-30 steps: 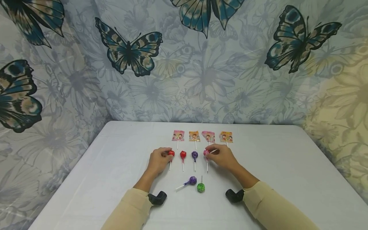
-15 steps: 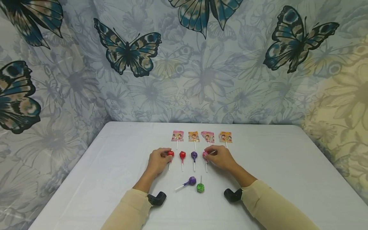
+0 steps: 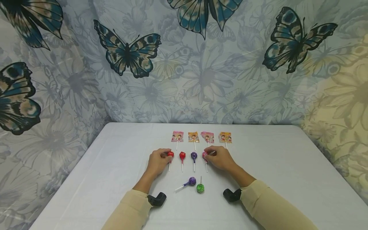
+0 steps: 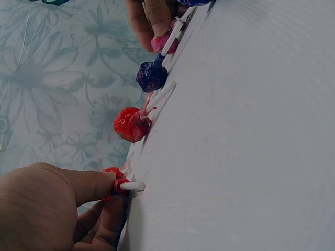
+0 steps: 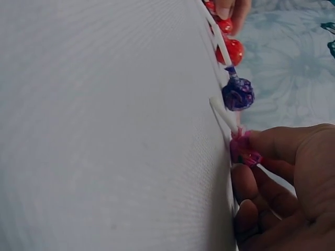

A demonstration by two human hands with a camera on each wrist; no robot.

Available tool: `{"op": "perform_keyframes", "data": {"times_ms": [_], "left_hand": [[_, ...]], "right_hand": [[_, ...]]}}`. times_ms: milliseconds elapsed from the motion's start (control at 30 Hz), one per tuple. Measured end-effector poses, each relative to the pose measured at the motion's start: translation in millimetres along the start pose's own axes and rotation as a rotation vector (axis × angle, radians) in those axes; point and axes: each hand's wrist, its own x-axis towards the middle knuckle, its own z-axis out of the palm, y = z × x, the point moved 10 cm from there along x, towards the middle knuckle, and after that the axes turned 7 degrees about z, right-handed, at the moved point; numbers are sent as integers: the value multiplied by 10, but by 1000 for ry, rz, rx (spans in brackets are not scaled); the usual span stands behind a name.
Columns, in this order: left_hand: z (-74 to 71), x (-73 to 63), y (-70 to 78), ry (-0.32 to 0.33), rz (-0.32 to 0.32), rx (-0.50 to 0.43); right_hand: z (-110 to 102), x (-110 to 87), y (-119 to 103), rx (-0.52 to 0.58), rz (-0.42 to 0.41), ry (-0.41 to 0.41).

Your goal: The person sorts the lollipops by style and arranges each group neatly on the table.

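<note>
My left hand (image 3: 157, 162) pinches the head of a red lollipop (image 4: 114, 180) at the left end of the middle row, its white stick toward me. At the row's right end my right hand (image 3: 222, 157) pinches a pink lollipop (image 5: 245, 150) between thumb and fingers. Between the hands lie a second red lollipop (image 3: 182, 155) and a purple lollipop (image 3: 194, 155), both untouched. Nearer to me, another purple lollipop (image 3: 192, 181) lies slanted beside a green lollipop (image 3: 200, 188), whose stick points away from me.
Along the back of the white table (image 3: 115, 179) lie several flat lollipops in pink and orange wrappers, such as the pink-wrapped one (image 3: 177, 136) and the orange-wrapped one (image 3: 225, 137). A butterfly-patterned wall covering (image 3: 207, 80) stands behind the table's far edge.
Both hands keep their pinch on the red and pink lollipops and hardly move. The whole head view shifts very slightly; the lollipops keep their arrangement.
</note>
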Motion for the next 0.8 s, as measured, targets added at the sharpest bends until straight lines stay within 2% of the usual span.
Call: {"op": "perform_keyframes", "data": {"times_ms": [400,800], "left_hand": [[19,-2,-18,3,1,2],[2,-5,6,6,10,-4]], "right_hand": [[-34,-44,17,18,18,13],[-234,-190,-11,81,19,46]]}}
